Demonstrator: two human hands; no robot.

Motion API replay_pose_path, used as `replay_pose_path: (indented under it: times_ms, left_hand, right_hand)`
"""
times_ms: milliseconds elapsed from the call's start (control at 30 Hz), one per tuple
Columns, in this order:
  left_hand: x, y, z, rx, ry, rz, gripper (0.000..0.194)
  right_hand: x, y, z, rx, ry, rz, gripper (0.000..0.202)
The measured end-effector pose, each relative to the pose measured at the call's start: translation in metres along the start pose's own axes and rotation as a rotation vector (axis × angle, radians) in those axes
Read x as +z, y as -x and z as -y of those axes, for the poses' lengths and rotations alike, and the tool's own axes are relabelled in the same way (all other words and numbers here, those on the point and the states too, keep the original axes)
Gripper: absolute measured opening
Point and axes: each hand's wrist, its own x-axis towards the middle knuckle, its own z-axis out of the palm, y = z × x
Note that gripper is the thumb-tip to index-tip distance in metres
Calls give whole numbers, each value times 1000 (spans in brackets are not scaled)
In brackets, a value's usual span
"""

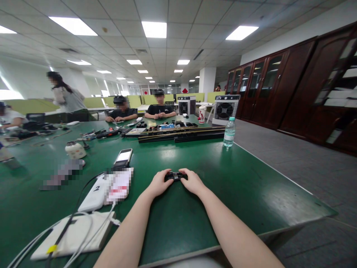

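Both my hands meet around a small black device (176, 176) at the middle of the green table (178, 219). It is flat and dark, with a lighter grey patch at its centre; its exact kind cannot be made out. My left hand (161, 182) grips its left end, thumb in front and fingers behind. On the right end, my right hand (192, 181) closes in the same way. Parts of the device are hidden under my fingers. Both forearms reach in from the bottom edge.
Left of my arms lie a phone (123, 158), a white power bank marked 2 (95, 193), a larger white block (75, 234) and cables. A water bottle (229, 133) stands near the right edge. Long black rails (195, 137) and loose parts lie farther back. Several people sit or walk beyond.
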Motion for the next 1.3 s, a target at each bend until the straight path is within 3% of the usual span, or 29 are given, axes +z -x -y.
replay_pose_path:
  times_ms: [1300]
  left_hand:
    - [0,0,1,38,-52,7,46]
  right_hand:
    - [-4,0,4,-5,56,61,32]
